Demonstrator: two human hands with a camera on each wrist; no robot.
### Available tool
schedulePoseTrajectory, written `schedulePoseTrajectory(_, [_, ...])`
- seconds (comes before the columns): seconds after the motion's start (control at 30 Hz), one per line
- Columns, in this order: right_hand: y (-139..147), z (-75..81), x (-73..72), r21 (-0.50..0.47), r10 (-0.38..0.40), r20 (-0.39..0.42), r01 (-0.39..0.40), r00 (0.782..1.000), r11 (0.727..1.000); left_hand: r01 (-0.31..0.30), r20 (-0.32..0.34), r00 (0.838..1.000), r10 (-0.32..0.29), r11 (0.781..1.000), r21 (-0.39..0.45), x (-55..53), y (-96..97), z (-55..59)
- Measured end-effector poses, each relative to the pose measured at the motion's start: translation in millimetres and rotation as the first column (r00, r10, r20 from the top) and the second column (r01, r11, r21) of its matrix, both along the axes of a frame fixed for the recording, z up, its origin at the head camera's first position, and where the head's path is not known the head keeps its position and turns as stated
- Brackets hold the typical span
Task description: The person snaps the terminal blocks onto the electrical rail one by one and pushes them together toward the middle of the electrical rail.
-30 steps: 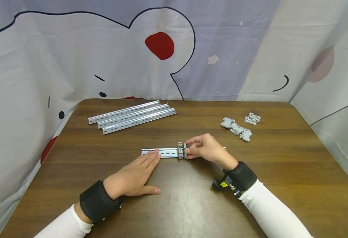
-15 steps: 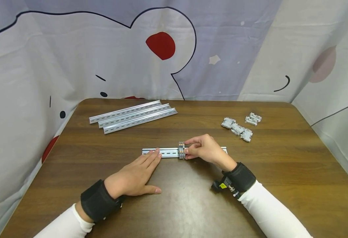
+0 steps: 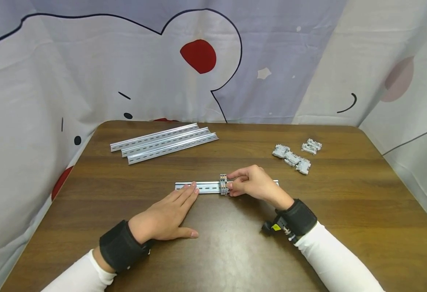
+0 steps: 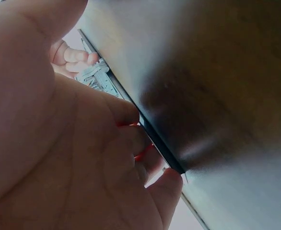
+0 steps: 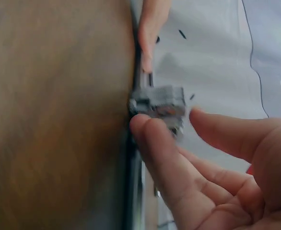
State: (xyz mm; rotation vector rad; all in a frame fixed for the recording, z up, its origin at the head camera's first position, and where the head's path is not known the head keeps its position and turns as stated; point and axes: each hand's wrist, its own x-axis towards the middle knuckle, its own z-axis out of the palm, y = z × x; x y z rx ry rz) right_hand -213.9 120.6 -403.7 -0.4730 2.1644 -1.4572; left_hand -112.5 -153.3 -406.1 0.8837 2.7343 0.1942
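A slotted metal DIN rail [image 3: 208, 187] lies across the middle of the table in the head view. My left hand [image 3: 166, 215] rests flat over its left end, fingertips on the rail and thumb stretched out. Several thin grey terminal blocks [image 3: 222, 185] stand upright side by side on the rail. My right hand [image 3: 253, 182] is at the rightmost block, its fingers and thumb curled about that block's ends. In the right wrist view, two fingertips [image 5: 147, 125] overlap the near side of the grey block stack [image 5: 162, 98]. The rail's right part is mostly hidden behind the right hand.
Three longer metal rails [image 3: 164, 142] lie slanted at the back left of the wooden table [image 3: 213, 259]. Several loose grey terminal blocks [image 3: 291, 158] lie at the back right, with a smaller cluster [image 3: 311, 146] behind them. A printed curtain [image 3: 126, 73] hangs beyond the far edge.
The right hand pushed the rightmost block left along the rail against the others; now a thin gap shows beside it again. The left hand has stayed in place.
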Motion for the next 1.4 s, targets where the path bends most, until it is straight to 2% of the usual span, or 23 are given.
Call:
schedulePoseTrajectory(0.1, [13.6,3.3,-7.2,0.082,0.005,-0.118,0.004,0.993,0.997,0.01,0.006,1.0,-0.01,1.0,0.017,-0.5,-0.5,2.1])
schedulePoseTrajectory(0.17, [26.9,5.8,-13.8,0.171,0.009,-0.229,0.031,0.973,0.985,0.021,0.013,1.0,-0.021,0.999,0.035,-1.5,-2.1,2.9])
schedulePoseTrajectory(0.23, [42.5,9.0,-21.0,0.265,0.024,-0.318,0.064,0.948,0.962,0.022,0.022,0.999,-0.024,0.997,0.077,-3.3,-4.4,5.1])
schedulePoseTrajectory(0.3, [58.9,12.9,-28.1,0.358,0.057,-0.372,0.086,0.927,0.93,0.013,0.021,1.0,-0.016,0.988,0.151,-6.3,-7.3,8.2])
schedulePoseTrajectory(0.37, [73.5,18.2,-34.0,0.435,0.092,-0.381,0.09,0.92,0.896,-0.01,-0.019,1.0,0.014,0.977,0.214,-11.5,-10.1,10.9])
schedulePoseTrajectory(0.43, [86.1,21.9,-38.5,0.494,0.11,-0.341,0.079,0.933,0.866,-0.049,-0.087,0.993,0.075,0.963,0.265,-18.4,-12.0,12.9])
schedulePoseTrajectory(0.53, [100.1,23.1,-42.9,0.535,0.122,-0.243,0.029,0.962,0.844,-0.146,-0.175,0.964,0.202,0.946,0.29,-30.0,-14.1,13.1])
schedulePoseTrajectory(0.63, [108.6,18.5,-46.6,0.518,0.136,-0.158,-0.035,0.978,0.855,-0.24,-0.164,0.939,0.302,0.919,0.314,-41.7,-17.3,10.8])
schedulePoseTrajectory(0.7, [111.8,14.6,-48.6,0.495,0.152,-0.142,-0.063,0.978,0.867,-0.281,-0.121,0.935,0.333,0.905,0.32,-48.7,-19.2,9.4])
schedulePoseTrajectory(0.83, [114.8,9.4,-51.5,0.461,0.162,-0.134,-0.083,0.978,0.884,-0.309,-0.051,0.938,0.342,0.897,0.317,-61.1,-21.7,5.8])
schedulePoseTrajectory(0.97, [117.7,7.6,-53.7,0.429,0.146,-0.097,-0.091,0.985,0.899,-0.321,-0.027,0.938,0.346,0.894,0.313,-71.5,-20.9,2.5])
schedulePoseTrajectory(1.07, [120.6,7.4,-54.7,0.411,0.115,-0.1,-0.064,0.988,0.909,-0.336,-0.026,0.931,0.364,0.884,0.325,-80.9,-18.8,0.4])
schedulePoseTrajectory(1.27, [123.7,1.4,-58.8,0.385,0.008,-0.186,0.065,0.982,0.921,-0.376,-0.017,0.913,0.408,0.856,0.355,-104.2,-14.5,-2.7])
schedulePoseTrajectory(1.4, [123.3,-6.0,-63.2,0.366,-0.073,-0.237,0.159,0.969,0.917,-0.391,0.052,0.915,0.401,0.845,0.363,-118.7,-11.0,0.1])
